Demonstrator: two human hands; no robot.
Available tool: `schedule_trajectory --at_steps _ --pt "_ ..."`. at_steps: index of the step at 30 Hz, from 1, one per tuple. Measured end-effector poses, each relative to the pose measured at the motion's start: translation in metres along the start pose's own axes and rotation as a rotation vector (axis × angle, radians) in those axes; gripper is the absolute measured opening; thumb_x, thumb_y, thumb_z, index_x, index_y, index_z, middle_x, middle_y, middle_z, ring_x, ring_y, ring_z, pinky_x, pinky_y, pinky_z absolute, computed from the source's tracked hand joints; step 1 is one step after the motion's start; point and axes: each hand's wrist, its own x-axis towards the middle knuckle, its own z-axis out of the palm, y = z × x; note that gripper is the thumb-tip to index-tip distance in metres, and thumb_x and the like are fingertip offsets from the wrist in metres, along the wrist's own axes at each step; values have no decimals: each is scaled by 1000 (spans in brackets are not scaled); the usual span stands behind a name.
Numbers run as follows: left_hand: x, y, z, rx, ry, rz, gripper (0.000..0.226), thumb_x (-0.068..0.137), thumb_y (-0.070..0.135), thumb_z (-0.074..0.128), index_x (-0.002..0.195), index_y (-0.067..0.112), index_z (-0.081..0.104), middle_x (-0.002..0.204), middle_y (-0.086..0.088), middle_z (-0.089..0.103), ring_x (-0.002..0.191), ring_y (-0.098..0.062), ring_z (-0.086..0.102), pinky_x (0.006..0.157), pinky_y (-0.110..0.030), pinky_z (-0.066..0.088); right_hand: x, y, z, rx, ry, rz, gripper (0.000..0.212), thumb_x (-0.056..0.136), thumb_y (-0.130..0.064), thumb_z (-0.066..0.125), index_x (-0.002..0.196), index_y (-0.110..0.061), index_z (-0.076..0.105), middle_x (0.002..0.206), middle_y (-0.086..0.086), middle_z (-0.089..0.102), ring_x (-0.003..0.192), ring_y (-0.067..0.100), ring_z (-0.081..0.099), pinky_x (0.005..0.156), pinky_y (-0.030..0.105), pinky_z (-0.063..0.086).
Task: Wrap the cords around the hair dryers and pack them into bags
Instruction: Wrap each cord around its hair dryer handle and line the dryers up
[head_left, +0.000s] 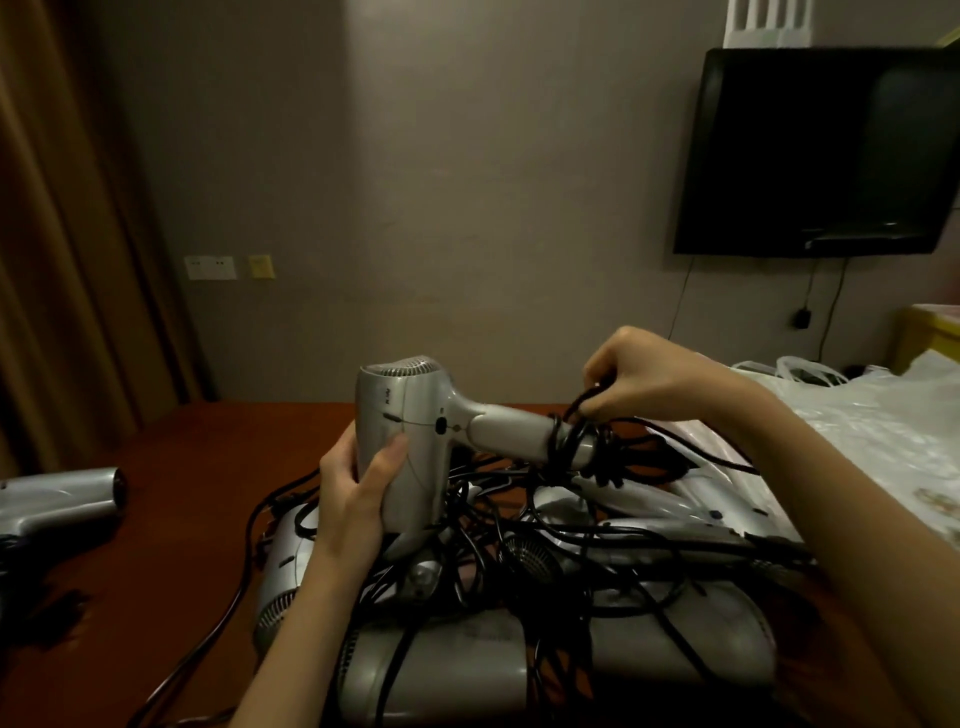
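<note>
My left hand (358, 483) grips the barrel of a silver hair dryer (415, 415), held up above the table with its handle pointing right. A black cord (571, 441) is coiled in a few loops around the end of that handle. My right hand (639, 384) pinches a loop of the cord just above the handle. Below lies a pile of several silver hair dryers (519, 649) tangled in loose black cords. Clear plastic bags (857, 421) lie at the right.
Another silver hair dryer (57, 499) lies apart at the left on the reddish-brown table (197, 467). A dark television (821, 150) hangs on the wall at the right. A curtain (52, 234) runs down the left side.
</note>
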Motion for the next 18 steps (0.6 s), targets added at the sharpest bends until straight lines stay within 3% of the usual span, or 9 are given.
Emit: schedule_trajectory --at_steps 1,3,6,9,12,18 --pt "1 0 0 6 24 17 35 65 58 64 93 39 68 89 6 72 82 -17 69 67 -38 58 -1 -6 -1 34 47 -3 31 80 -13 69 53 -6 57 46 -4 41 44 9 34 47 22 28" --pt "1 1 -1 10 73 69 51 61 68 68 98 33 64 88 10 71 81 -10 67 67 -27 57 -4 -17 -2 114 143 -27 27 83 -10 66 58 -4 59 48 -6 44 44 5 37 46 18 30" --pt "0 4 1 33 122 129 46 69 57 60 100 24 59 86 15 70 78 -1 65 65 -15 52 -13 -32 9 134 221 -107 26 91 -18 59 64 -19 59 56 -9 52 50 3 46 51 16 36" --pt "-1 4 0 25 179 138 42 72 53 57 101 23 60 86 14 70 78 -1 65 64 -15 52 -22 -34 34 79 368 -157 33 98 -27 41 68 -19 52 60 -5 51 61 12 48 54 20 34" --pt "-1 5 1 21 202 132 42 72 52 59 103 24 61 88 12 71 80 -2 66 65 -15 52 -27 -30 56 59 490 -160 31 95 -30 32 66 -26 41 52 -7 41 56 12 44 48 14 30" --pt "-2 7 2 60 210 130 43 72 53 59 106 26 60 94 11 71 84 -6 68 66 -16 52 -28 -22 76 270 509 -83 31 100 -14 43 73 -25 53 55 -8 49 53 6 46 49 13 34"
